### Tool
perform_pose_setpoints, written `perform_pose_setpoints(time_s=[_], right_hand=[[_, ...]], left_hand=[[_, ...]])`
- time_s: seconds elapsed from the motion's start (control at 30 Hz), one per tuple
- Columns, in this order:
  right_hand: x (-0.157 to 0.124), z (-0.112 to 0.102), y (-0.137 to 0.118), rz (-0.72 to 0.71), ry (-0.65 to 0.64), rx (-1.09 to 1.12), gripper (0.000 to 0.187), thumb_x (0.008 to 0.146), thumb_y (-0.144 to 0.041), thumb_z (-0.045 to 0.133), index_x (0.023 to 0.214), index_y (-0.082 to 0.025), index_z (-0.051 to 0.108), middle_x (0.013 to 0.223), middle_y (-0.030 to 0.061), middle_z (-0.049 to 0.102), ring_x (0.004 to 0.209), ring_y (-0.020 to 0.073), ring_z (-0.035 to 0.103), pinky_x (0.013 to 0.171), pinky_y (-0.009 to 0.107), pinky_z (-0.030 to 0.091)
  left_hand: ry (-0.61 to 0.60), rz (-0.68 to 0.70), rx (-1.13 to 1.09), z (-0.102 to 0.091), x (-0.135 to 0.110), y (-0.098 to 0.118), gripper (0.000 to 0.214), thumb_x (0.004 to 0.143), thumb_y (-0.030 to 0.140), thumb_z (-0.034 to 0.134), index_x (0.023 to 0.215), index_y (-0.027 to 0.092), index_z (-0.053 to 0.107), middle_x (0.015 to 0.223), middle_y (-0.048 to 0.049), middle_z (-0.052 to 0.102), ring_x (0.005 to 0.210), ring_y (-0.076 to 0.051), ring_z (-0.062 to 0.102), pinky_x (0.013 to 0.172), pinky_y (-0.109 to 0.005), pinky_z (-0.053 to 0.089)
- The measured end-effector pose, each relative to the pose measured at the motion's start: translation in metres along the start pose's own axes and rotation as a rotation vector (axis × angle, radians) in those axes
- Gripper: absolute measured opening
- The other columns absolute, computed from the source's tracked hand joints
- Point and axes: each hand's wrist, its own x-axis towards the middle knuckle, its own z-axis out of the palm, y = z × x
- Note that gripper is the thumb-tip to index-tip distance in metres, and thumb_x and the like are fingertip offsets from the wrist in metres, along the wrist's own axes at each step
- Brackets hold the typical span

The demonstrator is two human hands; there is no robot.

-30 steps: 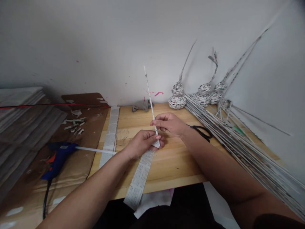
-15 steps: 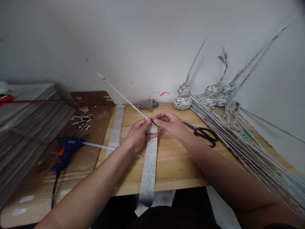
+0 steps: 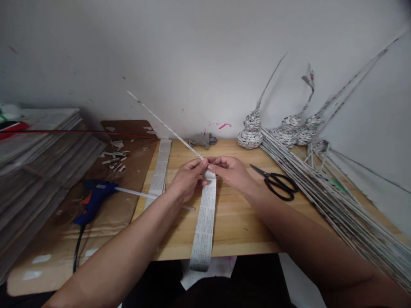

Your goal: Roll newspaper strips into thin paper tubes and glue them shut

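A long newspaper strip (image 3: 207, 218) runs from my fingers down over the table's front edge. Its upper end is rolled into a thin paper tube (image 3: 163, 124) that slants up to the left. My left hand (image 3: 189, 177) is closed, thumb and fingers pinching the strip where it meets the tube. Close against it, my right hand (image 3: 229, 171) pinches the same spot, its thumb on the paper. The fingertips partly hide the rolled part. More flat newspaper strips (image 3: 159, 171) lie stacked on the table left of my hands.
Black-handled scissors (image 3: 278, 182) lie right of my hands, beside a bundle of paper tubes (image 3: 321, 188). Woven paper gourds (image 3: 250, 132) stand along the wall. At left are a blue glue gun (image 3: 94, 201), paper scraps (image 3: 115, 160) on cardboard and stacked newspapers (image 3: 45, 158).
The view has shifted slightly. My right fingers have closed in beside the left ones on the strip, and the strip's lower end hangs a little higher.
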Motion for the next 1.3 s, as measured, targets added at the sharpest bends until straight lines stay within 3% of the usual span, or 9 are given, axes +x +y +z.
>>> perform_pose_setpoints(time_s=[0.1, 0.27, 0.53, 0.77, 1.07, 1.3], right_hand=[[-0.0008, 0.001, 0.0, 0.004, 0.047, -0.022, 0.027, 0.069, -0.038, 0.078, 0.074, -0.016, 0.063, 0.074, 0.0004, 0.066, 0.067, 0.0117, 0.059, 0.065, 0.027, 0.048], [-0.0009, -0.0005, 0.001, -0.027, 0.09, -0.025, 0.026, 0.07, -0.037, 0.076, 0.074, -0.016, 0.062, 0.071, -0.0016, 0.062, 0.062, 0.0101, 0.055, 0.062, 0.025, 0.045], [-0.0005, 0.0, 0.0004, -0.038, 0.07, -0.06, 0.027, 0.07, -0.039, 0.075, 0.073, -0.016, 0.062, 0.07, -0.0009, 0.062, 0.063, 0.0108, 0.054, 0.061, 0.026, 0.043], [0.0023, -0.0015, 0.0049, -0.061, 0.055, -0.083, 0.027, 0.071, -0.041, 0.075, 0.075, -0.017, 0.064, 0.075, 0.0007, 0.065, 0.067, 0.0119, 0.057, 0.064, 0.026, 0.046], [-0.0018, 0.0014, 0.001, -0.126, 0.08, -0.211, 0.024, 0.075, -0.039, 0.072, 0.077, -0.017, 0.063, 0.078, 0.0027, 0.067, 0.069, 0.0132, 0.06, 0.065, 0.027, 0.047], [-0.0028, -0.0009, 0.0016, -0.177, 0.073, -0.345, 0.021, 0.08, -0.038, 0.067, 0.08, -0.017, 0.062, 0.076, 0.0027, 0.066, 0.066, 0.0129, 0.058, 0.06, 0.025, 0.044]], left_hand=[[0.063, 0.022, -0.006, -0.001, 0.0027, 0.0, 0.038, 0.067, 0.041, 0.082, 0.093, 0.014, 0.076, 0.086, -0.0066, 0.071, 0.065, -0.01, 0.056, 0.043, -0.015, 0.039], [0.098, 0.006, -0.011, -0.0027, 0.0036, 0.002, 0.035, 0.06, 0.035, 0.087, 0.085, 0.014, 0.076, 0.082, -0.0044, 0.07, 0.068, -0.011, 0.059, 0.051, -0.019, 0.046], [0.097, 0.036, 0.024, -0.0025, 0.0028, 0.0041, 0.032, 0.061, 0.037, 0.086, 0.076, 0.013, 0.071, 0.073, -0.0018, 0.065, 0.061, -0.009, 0.056, 0.044, -0.017, 0.041], [0.063, -0.033, -0.116, -0.0068, 0.008, 0.001, 0.025, 0.064, 0.024, 0.085, 0.084, 0.012, 0.075, 0.086, -0.0051, 0.07, 0.074, -0.012, 0.064, 0.062, -0.022, 0.056], [0.084, -0.031, -0.171, -0.0053, 0.0073, 0.0002, 0.028, 0.06, 0.03, 0.088, 0.074, 0.012, 0.073, 0.079, -0.0042, 0.068, 0.075, -0.013, 0.064, 0.071, -0.028, 0.059], [0.113, -0.018, -0.149, -0.0037, 0.0062, 0.0002, 0.036, 0.055, 0.035, 0.09, 0.072, 0.011, 0.07, 0.076, -0.0027, 0.065, 0.07, -0.011, 0.061, 0.067, -0.026, 0.058]])
